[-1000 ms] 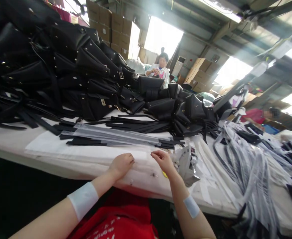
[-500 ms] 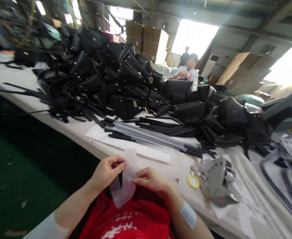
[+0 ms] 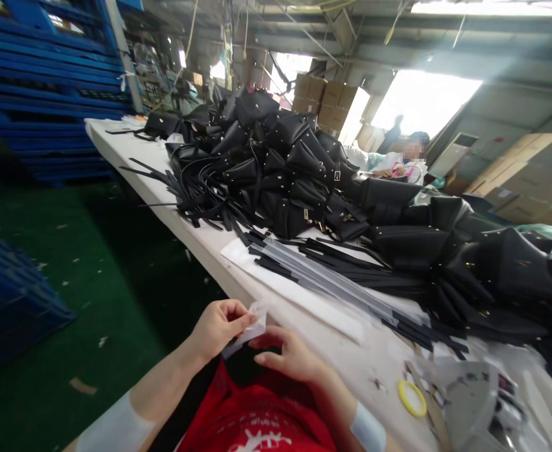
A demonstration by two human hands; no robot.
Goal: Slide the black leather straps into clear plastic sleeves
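My left hand (image 3: 218, 326) and my right hand (image 3: 289, 354) are close together just off the near edge of the white table (image 3: 195, 235). Both pinch a small clear plastic sleeve (image 3: 252, 326) between fingertips, held over my red shirt. Beyond my hands lies a bundle of black straps in clear sleeves (image 3: 323, 276). A big heap of black handbags (image 3: 294, 169) fills the table behind it.
A yellow ring (image 3: 411, 398) and a grey tape dispenser (image 3: 464, 402) lie on the table to the right. A person (image 3: 410, 157) sits behind the heap. Blue pallets (image 3: 35, 81) stand at left over a green floor (image 3: 68, 295). Cardboard boxes (image 3: 530, 176) are stacked at the back right.
My hands lifted a clear sleeve off the table edge and brought it in to my body. The sleeve now looks folded smaller. My view swung left.
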